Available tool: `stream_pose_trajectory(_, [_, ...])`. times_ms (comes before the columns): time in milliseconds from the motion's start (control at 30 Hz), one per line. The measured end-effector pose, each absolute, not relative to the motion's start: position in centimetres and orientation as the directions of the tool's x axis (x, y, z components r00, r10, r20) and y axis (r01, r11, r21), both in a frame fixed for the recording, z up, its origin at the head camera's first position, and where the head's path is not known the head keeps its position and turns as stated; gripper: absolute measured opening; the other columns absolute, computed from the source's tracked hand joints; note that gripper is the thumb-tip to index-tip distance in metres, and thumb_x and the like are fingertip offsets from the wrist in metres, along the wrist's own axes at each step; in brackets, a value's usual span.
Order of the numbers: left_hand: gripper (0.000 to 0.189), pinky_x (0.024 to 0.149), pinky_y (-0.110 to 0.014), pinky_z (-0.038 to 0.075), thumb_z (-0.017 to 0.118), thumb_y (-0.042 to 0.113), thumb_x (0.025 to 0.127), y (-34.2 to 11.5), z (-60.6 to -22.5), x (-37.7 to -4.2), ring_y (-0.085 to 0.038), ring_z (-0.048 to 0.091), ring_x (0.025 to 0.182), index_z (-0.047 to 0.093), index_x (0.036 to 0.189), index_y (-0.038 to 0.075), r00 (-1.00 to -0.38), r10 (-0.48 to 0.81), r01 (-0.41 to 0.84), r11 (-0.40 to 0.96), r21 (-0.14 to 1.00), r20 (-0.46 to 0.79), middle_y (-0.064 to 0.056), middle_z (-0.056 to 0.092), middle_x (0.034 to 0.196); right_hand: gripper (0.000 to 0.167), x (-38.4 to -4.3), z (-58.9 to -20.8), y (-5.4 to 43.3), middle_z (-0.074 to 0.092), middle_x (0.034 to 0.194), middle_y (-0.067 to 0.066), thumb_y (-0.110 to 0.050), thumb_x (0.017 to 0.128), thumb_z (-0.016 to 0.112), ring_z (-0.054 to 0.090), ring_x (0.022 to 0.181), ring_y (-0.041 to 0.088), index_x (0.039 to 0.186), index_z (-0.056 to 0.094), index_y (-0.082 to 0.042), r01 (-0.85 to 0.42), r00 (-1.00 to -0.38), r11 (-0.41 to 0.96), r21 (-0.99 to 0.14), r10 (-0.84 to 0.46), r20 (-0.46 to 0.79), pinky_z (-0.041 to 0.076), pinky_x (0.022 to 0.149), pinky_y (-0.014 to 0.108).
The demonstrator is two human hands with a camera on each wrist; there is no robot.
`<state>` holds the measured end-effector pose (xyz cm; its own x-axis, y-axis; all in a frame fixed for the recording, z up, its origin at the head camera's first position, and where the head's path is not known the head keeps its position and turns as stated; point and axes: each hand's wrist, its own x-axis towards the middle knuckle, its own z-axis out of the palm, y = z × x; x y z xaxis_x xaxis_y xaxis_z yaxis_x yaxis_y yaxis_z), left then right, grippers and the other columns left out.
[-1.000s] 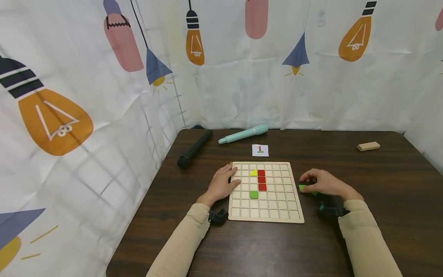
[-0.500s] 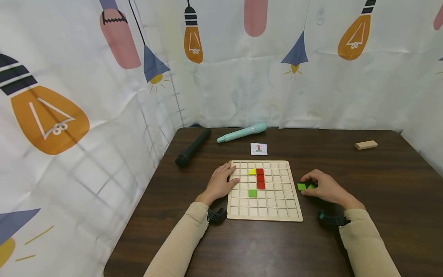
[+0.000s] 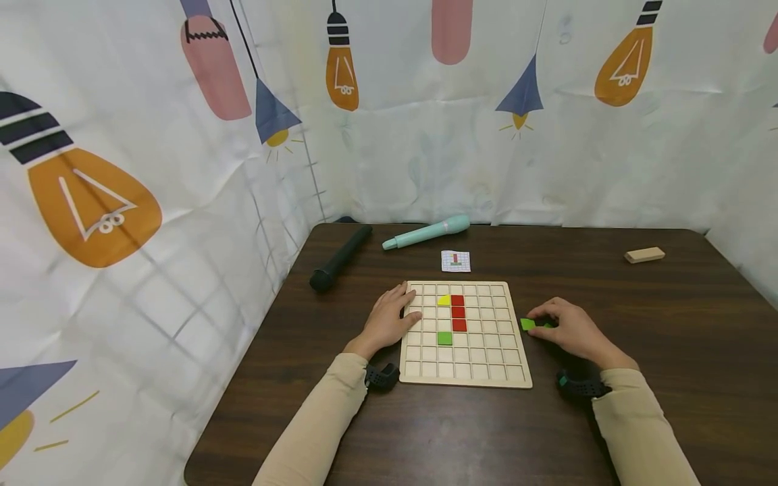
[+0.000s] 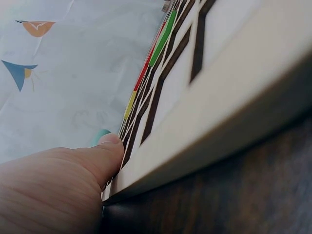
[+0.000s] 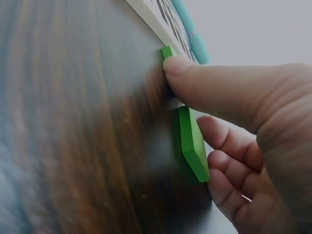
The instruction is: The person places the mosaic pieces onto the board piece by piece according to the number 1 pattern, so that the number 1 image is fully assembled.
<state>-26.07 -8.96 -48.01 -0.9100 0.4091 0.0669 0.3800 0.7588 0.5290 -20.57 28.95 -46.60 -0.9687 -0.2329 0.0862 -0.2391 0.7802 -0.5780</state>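
Observation:
A pale wooden grid board (image 3: 486,354) lies on the dark table, my left hand (image 3: 384,322) resting along its left edge. In the left wrist view the left thumb (image 4: 109,146) lies on the board's top. Three red squares (image 3: 458,312) form a column on the grid, with a yellow tile (image 3: 444,300) beside the top one and a green square (image 3: 445,338) lower left. Right of the board, my right hand (image 3: 568,327) pinches a green square tile (image 3: 527,324) between thumb and finger. Another green tile (image 5: 192,141) sits under that hand, near the curled fingers.
Behind the board lies a small printed card (image 3: 456,261). A black microphone (image 3: 340,260) and a mint-green microphone (image 3: 427,233) lie at the back left. A small wooden block (image 3: 645,255) is at the back right. Patterned white curtains (image 3: 401,155) stand behind the table.
My right thumb and finger have come off the green tile and then closed in on it again, covering more of the second green tile. The left hand stays put on the board.

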Motion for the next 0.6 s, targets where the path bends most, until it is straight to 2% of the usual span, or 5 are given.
stream_pose_trajectory(200, [0.061, 0.121, -0.044, 0.011, 0.055, 0.041, 0.099, -9.0, -48.1, -26.0, -0.023, 0.017, 0.149, 0.040, 0.151, 0.012, -0.908, 0.415, 0.380, 0.765, 0.520, 0.054, -0.007, 0.021, 0.161, 0.030, -20.3, -46.7, 28.5, 0.061, 0.113, 0.013, -0.028, 0.089, 0.073, 0.058, 0.100, 0.034, 0.110, 0.071, -0.008, -0.231, -0.972, 0.799, -0.555, -0.212, 0.100, 0.050, 0.082, 0.053])
stream_pose_trajectory(433, [0.061, 0.121, -0.044, 0.011, 0.055, 0.042, 0.099, -8.9, -48.2, -26.0, -0.023, 0.017, 0.149, 0.039, 0.151, 0.013, -0.907, 0.416, 0.385, 0.763, 0.519, 0.061, -0.006, 0.021, 0.161, 0.030, -20.2, -46.7, 27.8, 0.062, 0.120, 0.018, -0.025, 0.091, 0.071, 0.058, 0.108, 0.040, 0.114, 0.068, -0.006, -0.250, -0.968, 0.799, -0.547, -0.205, 0.143, 0.049, 0.086, 0.057])
stream_pose_trajectory(600, [0.061, 0.121, -0.044, 0.010, 0.054, 0.042, 0.100, -9.0, -48.0, -26.0, -0.023, 0.017, 0.149, 0.039, 0.151, 0.012, -0.907, 0.415, 0.385, 0.763, 0.519, 0.064, -0.006, 0.021, 0.161, 0.028, -20.2, -46.4, 26.3, 0.063, 0.119, 0.015, -0.021, 0.090, 0.072, 0.058, 0.109, 0.038, 0.114, 0.068, -0.008, -0.275, -0.961, 0.774, -0.571, -0.208, 0.181, 0.049, 0.086, 0.056])
